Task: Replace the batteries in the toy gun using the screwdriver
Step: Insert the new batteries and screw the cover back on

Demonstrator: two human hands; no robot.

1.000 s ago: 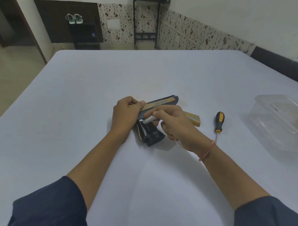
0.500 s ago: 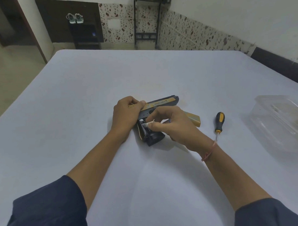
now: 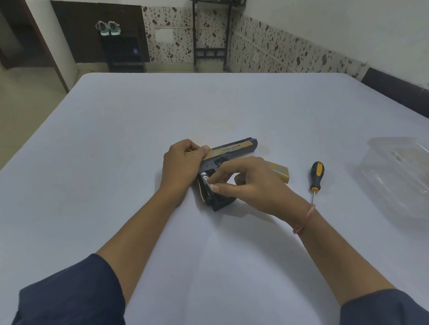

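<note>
Black-and-gold toy gun (image 3: 229,154): lies on its side near the middle of the table (image 3: 231,108), barrel pointing away and to the right, grip toward the person.
Grip compartment: open, with a white battery (image 3: 206,180) sitting in it.
Left hand (image 3: 182,167): closed over the rear of the gun, thumb along the gold slide, pinning it to the table.
Right hand (image 3: 248,185): fingers curled, tips pressed on the battery at the open grip; it seems to pinch it, though the contact is partly hidden.
Gold cover piece (image 3: 279,171): on the table just behind the right hand.
Screwdriver (image 3: 315,177): black-and-yellow handle, lying untouched to the right of the hand.
Clear plastic box (image 3: 403,177): at the right edge, well apart from the gun.
</note>
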